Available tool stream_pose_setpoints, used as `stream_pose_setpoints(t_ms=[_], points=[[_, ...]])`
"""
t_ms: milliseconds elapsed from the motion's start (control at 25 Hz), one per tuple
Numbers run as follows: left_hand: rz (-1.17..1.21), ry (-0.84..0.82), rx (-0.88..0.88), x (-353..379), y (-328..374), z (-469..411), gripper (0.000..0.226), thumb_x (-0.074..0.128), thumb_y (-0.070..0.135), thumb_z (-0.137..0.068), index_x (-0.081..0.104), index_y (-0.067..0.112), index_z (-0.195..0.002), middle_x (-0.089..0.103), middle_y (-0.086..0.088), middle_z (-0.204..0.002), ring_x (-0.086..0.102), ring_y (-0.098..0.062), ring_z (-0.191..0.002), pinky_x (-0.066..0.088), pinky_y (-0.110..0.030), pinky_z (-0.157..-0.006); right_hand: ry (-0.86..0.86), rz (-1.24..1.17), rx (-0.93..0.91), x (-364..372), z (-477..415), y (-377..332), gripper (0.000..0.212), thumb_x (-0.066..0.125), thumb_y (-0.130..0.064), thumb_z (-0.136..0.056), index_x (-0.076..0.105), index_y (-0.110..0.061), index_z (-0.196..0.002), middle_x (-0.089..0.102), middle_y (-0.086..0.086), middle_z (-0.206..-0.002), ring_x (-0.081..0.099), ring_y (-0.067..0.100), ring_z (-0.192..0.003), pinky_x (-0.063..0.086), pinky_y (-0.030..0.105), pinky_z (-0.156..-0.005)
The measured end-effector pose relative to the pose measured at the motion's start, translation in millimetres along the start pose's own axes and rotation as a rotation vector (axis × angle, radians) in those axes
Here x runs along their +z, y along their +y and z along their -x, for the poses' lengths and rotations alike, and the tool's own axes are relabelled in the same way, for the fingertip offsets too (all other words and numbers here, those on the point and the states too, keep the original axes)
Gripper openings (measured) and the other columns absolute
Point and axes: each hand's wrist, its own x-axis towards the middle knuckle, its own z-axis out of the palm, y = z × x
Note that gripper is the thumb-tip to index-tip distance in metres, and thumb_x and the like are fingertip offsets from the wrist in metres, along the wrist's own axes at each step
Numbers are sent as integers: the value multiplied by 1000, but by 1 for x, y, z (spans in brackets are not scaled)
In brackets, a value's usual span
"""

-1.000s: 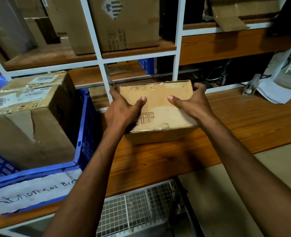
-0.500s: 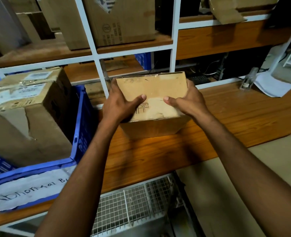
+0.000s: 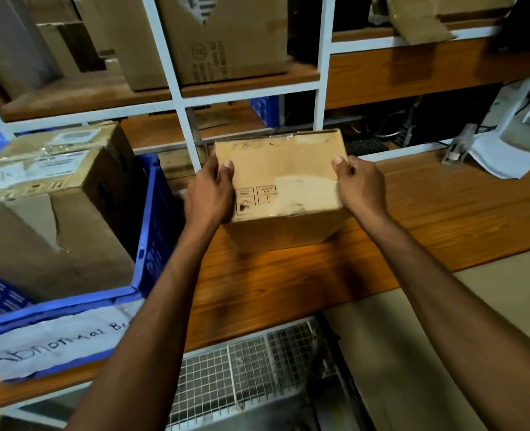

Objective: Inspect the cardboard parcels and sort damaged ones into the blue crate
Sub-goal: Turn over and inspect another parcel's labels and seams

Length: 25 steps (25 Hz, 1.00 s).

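Shelving: white-framed rack (image 3: 323, 85) fills the view from 10 to 2 o'clock, with brown boxes on its wooden boards.
Desk: wooden desk (image 3: 288, 275) runs across the middle and carries the crate.
Crate: blue crate (image 3: 151, 219) sits at 9 o'clock of the parcel, just beside it; a paper label (image 3: 49, 346) on its near wall reads "Abnormal B…".
Crate contents: large cartons (image 3: 55, 244), the front one with a torn face.
Parcel: small cardboard parcel (image 3: 285, 169) is at centre over the desk, top face tilted toward the camera; whether its base touches the desk cannot be told.
Surface: pale scuffed patch at 4 o'clock on the top face, dark mark among the printed symbols at 7 o'clock, tape along the far edge.
Handling: probably light and stiff; bare cardboard should give good friction, tape less. Opposite side walls look like the safest hold.
Left hand: left hand (image 3: 209, 194) grips the parcel's 9 o'clock edge, thumb on top.
Right hand: right hand (image 3: 361, 186) grips the 3 o'clock edge likewise.
Change: a second ago both thumbs reached toward the middle of the top face; now they sit at its edges, uncovering the printed symbols.
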Motion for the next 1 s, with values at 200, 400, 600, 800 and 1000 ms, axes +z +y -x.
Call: stream_pose_setpoints(t_ms=[200, 400, 600, 800, 1000], points=[[37, -8, -95, -1, 0, -11, 44, 38, 43, -111, 50, 27, -150, 69, 4, -105, 69, -14, -93, 58, -38, -85, -84, -38, 44, -3, -4, -6, 38, 46, -43, -108, 69, -14, -116, 70, 8, -110, 63, 28, -102, 50, 40, -83], [58, -66, -79, 1, 6, 12, 60, 59, 48, -102, 36, 33, -155, 67, 5, -128, 68, -24, -114, 56, -45, -95, -95, -49, 40, 0, 8, -2, 43, 53, -51, -103, 65, -16, -125, 70, 5, -117, 65, 26, -105, 55, 44, -90], [-56, -117, -35, 1, 13, 27, 98, 69, 56, -94, 7, 29, -165, 47, -10, -156, 52, -37, -135, 45, -48, -106, -140, -89, 86, 4, 16, -4, 63, 71, -59, -88, 53, -22, -136, 65, -1, -126, 62, 22, -112, 55, 43, -93], [107, -192, -89, 1, 8, 23, 112, 84, 44, -83, 5, 36, -162, 39, -7, -160, 44, -36, -141, 43, -56, -113, -202, -70, 120, 0, 13, -10, 95, 87, -52, -75, 34, -24, -149, 56, -1, -141, 53, 23, -128, 48, 41, -104], [-138, -91, 6, 11, 9, 34, 126, 83, 61, -76, 0, 29, -166, 26, -3, -169, 35, -30, -150, 42, -53, -110, -297, -79, 100, -1, 15, -11, 127, 97, -37, -64, 12, -26, -157, 48, -3, -146, 46, 19, -131, 42, 37, -109]])
